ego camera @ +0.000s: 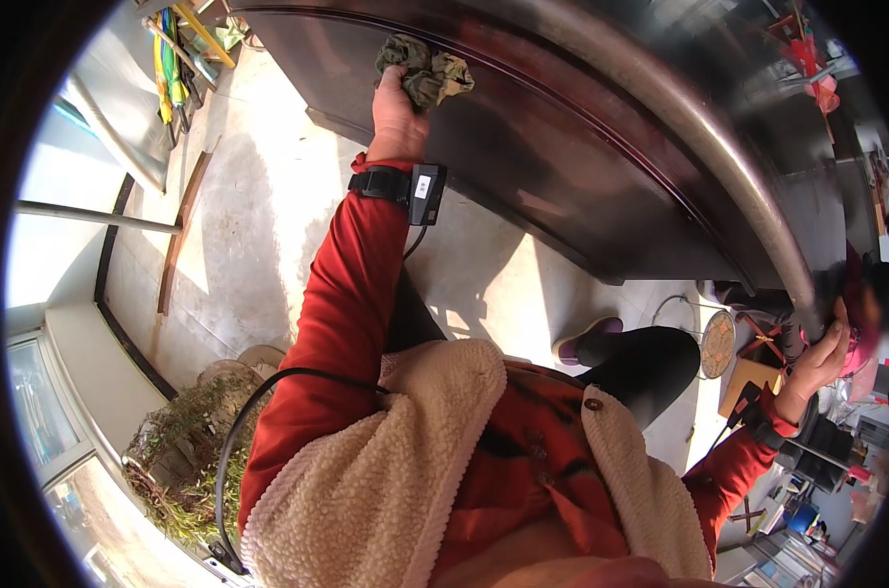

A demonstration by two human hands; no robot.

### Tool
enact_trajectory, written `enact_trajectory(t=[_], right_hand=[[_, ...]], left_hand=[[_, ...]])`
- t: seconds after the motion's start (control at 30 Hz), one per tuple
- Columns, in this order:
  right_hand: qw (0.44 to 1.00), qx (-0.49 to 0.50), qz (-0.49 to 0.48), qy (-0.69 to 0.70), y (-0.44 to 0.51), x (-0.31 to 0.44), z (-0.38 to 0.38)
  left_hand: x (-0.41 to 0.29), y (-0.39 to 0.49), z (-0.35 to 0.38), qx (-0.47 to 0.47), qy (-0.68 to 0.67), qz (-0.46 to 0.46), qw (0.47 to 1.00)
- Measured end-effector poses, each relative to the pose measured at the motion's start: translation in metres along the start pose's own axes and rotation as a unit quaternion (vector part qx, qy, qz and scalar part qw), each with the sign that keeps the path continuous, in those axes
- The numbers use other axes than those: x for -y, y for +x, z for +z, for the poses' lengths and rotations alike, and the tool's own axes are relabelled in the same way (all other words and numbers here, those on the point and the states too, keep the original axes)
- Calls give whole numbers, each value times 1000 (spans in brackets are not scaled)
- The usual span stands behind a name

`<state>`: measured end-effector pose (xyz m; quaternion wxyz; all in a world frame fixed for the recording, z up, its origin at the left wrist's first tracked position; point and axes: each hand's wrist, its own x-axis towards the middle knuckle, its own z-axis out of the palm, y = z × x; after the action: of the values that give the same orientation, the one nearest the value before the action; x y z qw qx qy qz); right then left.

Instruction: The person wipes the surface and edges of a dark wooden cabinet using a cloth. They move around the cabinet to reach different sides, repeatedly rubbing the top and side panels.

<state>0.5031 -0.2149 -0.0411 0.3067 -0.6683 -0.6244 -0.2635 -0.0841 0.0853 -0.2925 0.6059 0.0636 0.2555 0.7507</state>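
Note:
My left hand (400, 110) grips a crumpled camouflage-patterned cloth (415, 73), pressed to the glossy dark wooden panel (562, 169) of a large piece of furniture. Just above the cloth runs a reddish-brown moulding (599, 110). Farther out, a thick rounded edge (680, 110) curves across the furniture and shines in the light. At the right-hand end of that edge is my right hand (819, 356), its fingers stretched along it. Whether those fingers grasp the edge or only rest on it is unclear.
Leafy plants (187, 456) stand at lower left by the window. Folded umbrellas (169, 66) hang at upper left. A metal pole (99, 214) meets a wooden strip (183, 235) on the floor. To the right are a round patterned stool seat (718, 344) and a cardboard box (746, 382).

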Motion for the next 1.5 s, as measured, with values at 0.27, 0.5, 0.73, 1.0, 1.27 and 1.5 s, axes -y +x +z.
enact_trajectory(t=[0.27,0.5,0.73,1.0,1.27,1.5], right_hand=[[999,-8,40,9,-1,3,1],[1000,-5,30,-6,2,11,0],[999,-11,22,-28,2,12,1],[999,-37,21,-28,0,17,1],[999,-34,13,-15,1,22,0],[999,-37,9,-21,1,17,0]], left_hand=[[130,-95,5,145,244,-12,959],[228,-138,-16,135,242,-263,924],[183,-139,21,99,77,-383,915],[135,-128,43,160,80,-169,969],[260,-169,23,97,209,-308,923],[234,-169,32,168,86,-475,859]])
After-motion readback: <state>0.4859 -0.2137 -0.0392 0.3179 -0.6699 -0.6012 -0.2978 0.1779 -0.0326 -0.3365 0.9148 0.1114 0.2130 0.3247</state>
